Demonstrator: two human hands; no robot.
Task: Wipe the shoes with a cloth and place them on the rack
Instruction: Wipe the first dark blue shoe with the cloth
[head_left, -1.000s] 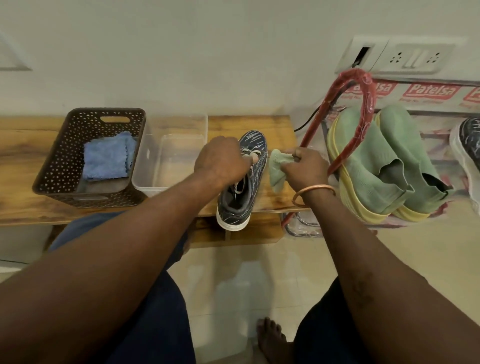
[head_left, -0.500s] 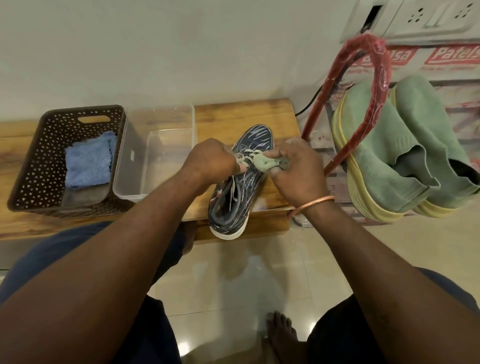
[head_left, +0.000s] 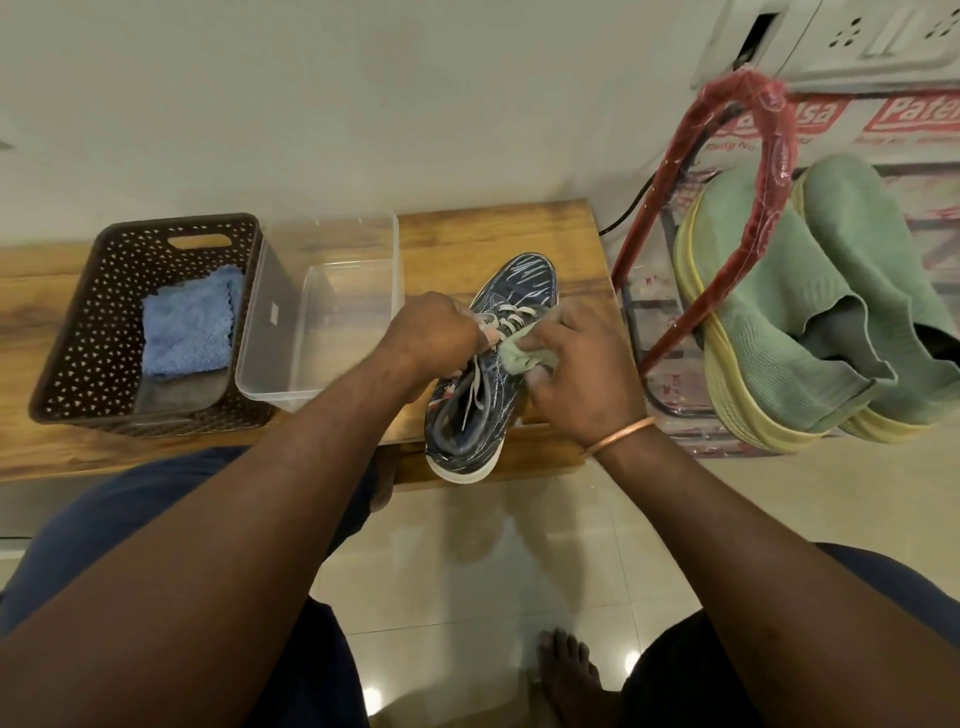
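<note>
The dark blue shoe (head_left: 485, 410) sits in the middle of the frame on the wooden tabletop (head_left: 467, 228), with its heel poking over the near edge. The left hand (head_left: 431, 338) curls round it by the laces. The right hand (head_left: 582, 374) pinches a green cloth (head_left: 519, 356) against its side. To the left stand a clear tub (head_left: 270, 317) and a brown basket (head_left: 67, 338) with a blue cloth (head_left: 187, 327) inside. At the right, a red rack (head_left: 769, 156) holds two green shoes (head_left: 779, 312), and its red bar crosses in front of them. Behind it, red labels (head_left: 914, 111) read "Pate", and the rest is cut off. A wall socket (head_left: 852, 36) is at the upper right.
</note>
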